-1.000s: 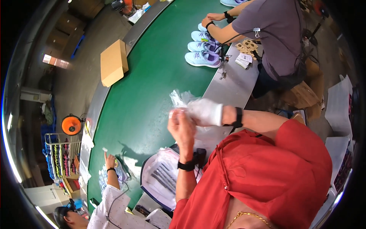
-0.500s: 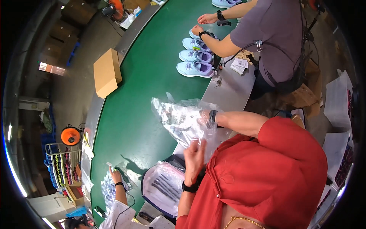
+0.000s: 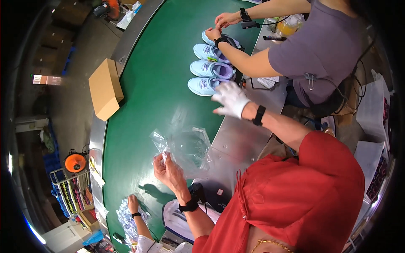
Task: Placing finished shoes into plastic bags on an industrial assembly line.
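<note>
My left hand (image 3: pixel 169 170) is closed on the gathered edge of a clear plastic bag (image 3: pixel 192 145), which hangs open over the green belt. My right hand (image 3: pixel 230 100), in a white glove, reaches out with spread fingers. Its fingertips overlap the heel of the nearest light blue sneaker (image 3: pixel 201 86); whether they touch it I cannot tell. That shoe is the closest in a row of several, with lavender lining and laces. Beyond it come a second sneaker (image 3: pixel 206 68) and a third sneaker (image 3: pixel 205 52).
The green conveyor belt (image 3: pixel 143 97) has metal edges. On its far side lies a brown cardboard box (image 3: pixel 105 90). A co-worker in a grey-purple shirt (image 3: pixel 325 46) handles the farthest shoe. Another person's hand (image 3: pixel 133 204) is by plastic-wrapped items at lower left. A dark-edged case (image 3: pixel 179 219) lies below my left arm.
My right hand has left the plastic bag and moved away toward the row of shoes. My left hand has moved left over the belt with the bag, which now hangs looser.
</note>
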Tool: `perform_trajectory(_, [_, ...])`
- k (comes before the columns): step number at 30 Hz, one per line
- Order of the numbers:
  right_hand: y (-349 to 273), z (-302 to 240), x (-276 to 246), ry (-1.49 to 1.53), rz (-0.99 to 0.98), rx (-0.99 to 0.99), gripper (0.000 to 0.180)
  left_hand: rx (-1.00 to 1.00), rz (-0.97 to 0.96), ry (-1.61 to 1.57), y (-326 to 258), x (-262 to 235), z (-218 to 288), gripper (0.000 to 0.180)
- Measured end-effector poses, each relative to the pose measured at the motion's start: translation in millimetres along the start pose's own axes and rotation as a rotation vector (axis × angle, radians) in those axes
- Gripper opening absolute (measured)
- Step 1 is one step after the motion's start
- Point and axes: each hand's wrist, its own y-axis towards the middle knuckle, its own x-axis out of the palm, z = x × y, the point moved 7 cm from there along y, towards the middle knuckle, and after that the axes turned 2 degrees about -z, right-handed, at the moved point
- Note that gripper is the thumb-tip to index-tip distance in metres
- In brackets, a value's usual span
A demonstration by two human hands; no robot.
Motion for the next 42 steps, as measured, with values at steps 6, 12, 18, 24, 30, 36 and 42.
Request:
perform_trajectory(6, [20,79,64,-0.437,-0.21,0.027,0.046,-0.071,-0.073,0.042,13,16,-7,0.01])
perform_trajectory(12, [42,73,61,-0.422,-0.277,-0.142,0.041,-0.141,-0.046,0.011,4,-8,-16,0.015])
perform_trajectory(18, [16,3,94,-0.3,-0.354,-0.016,0.052,-0.187,-0.033,-0.074,-25,-32,-25,0.014])
perform_trajectory(24, [23,-21,75,-0.176,-0.358,0.064,0.044,-0.07,0.008,-0.083,-46,-70,-24,0.014])
perform_trajectory(30, [-18,-78,-48,1.273,-0.161,0.004,0.059,-0.154,0.038,-0.24,-34,-97,-30,0.016])
perform_trajectory(36, [-90,-91,-91,1.807,-0.412,-0.154,0.073,-0.11,-0.06,-0.311,-34,-72,-7,0.012])
perform_trajectory(42, [-137,-206,-53,0.028,-0.405,-0.656,0.036,0.41,-0.336,0.125,-85,-1,-1,0.012])
